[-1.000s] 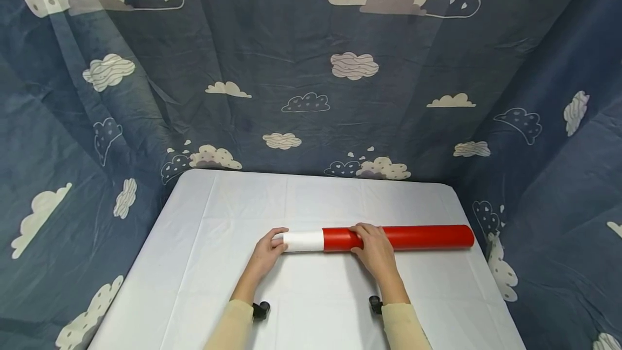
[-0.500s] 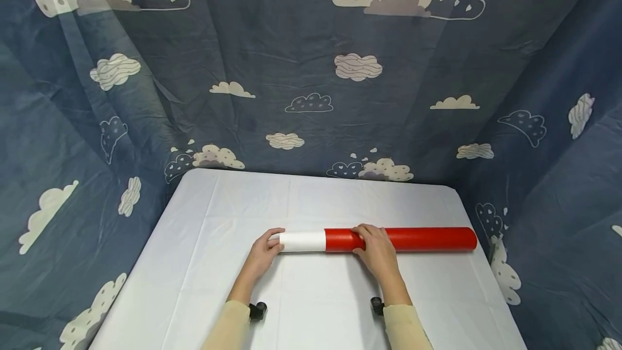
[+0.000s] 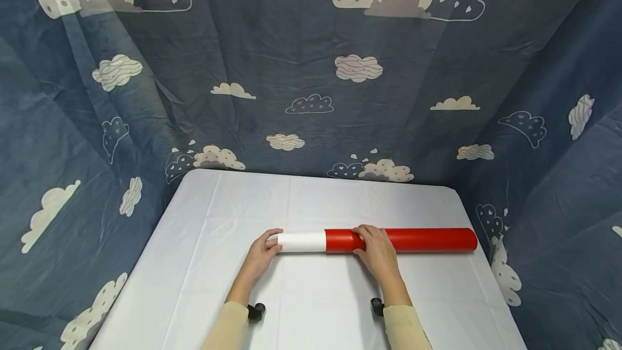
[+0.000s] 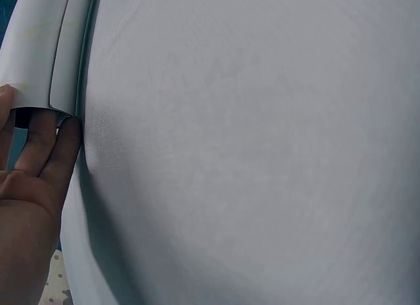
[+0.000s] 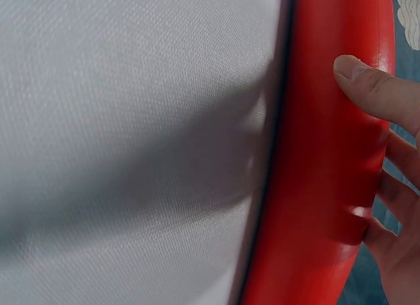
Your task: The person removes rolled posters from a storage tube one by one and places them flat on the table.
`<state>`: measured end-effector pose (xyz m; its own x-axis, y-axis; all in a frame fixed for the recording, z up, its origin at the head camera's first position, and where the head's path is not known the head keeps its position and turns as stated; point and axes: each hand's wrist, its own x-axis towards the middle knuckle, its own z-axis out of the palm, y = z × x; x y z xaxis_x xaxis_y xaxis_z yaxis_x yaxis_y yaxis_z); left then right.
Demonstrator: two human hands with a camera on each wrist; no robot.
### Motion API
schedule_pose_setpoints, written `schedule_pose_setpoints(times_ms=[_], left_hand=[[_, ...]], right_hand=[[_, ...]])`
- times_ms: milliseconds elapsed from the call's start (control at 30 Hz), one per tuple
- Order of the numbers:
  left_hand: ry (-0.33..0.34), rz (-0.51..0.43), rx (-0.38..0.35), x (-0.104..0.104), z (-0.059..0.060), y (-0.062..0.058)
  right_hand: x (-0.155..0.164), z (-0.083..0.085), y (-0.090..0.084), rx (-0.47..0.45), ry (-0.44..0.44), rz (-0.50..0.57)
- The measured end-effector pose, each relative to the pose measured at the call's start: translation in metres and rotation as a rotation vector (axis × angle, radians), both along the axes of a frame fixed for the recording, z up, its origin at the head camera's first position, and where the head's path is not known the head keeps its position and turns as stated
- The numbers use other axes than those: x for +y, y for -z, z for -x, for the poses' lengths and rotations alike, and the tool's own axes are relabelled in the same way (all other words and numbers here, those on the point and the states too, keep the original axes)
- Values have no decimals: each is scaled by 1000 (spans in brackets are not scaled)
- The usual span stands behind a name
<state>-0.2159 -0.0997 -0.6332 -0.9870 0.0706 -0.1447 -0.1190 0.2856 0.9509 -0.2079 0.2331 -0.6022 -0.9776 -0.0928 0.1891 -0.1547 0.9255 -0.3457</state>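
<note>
Roll [image 3: 376, 240] lies crosswise mid-desk, nearly fully wound: a long red tube with a white section at its left end. Judging by that, rolling looks about done; no loose sheet lies flat, only an edge layer visible at the white end in the left wrist view. Left hand [image 3: 262, 253] cups the white end, fingers curled round it. Right hand [image 3: 376, 250] grips the red part just right of the colour seam, thumb and fingers wrapped round. Roll is glossy, smooth, stiff-looking paper or plastic, cylindrical. Desk [image 3: 316, 199] has a white creased cloth. Backdrop [image 3: 311, 69] is blue cloud-print fabric.
</note>
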Motion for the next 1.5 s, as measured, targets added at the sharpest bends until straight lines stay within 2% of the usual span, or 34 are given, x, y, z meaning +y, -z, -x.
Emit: schedule_pose_setpoints(times_ms=[267, 1200, 1500], left_hand=[[-8, -2, 11, -4, -1, 2], [-37, 15, 13, -18, -3, 0], [-52, 46, 19, -22, -4, -1]], right_hand=[[0, -2, 1, 29, -5, 1], [-2, -1, 1, 14, 5, 6], [-1, -3, 0, 6, 9, 9]])
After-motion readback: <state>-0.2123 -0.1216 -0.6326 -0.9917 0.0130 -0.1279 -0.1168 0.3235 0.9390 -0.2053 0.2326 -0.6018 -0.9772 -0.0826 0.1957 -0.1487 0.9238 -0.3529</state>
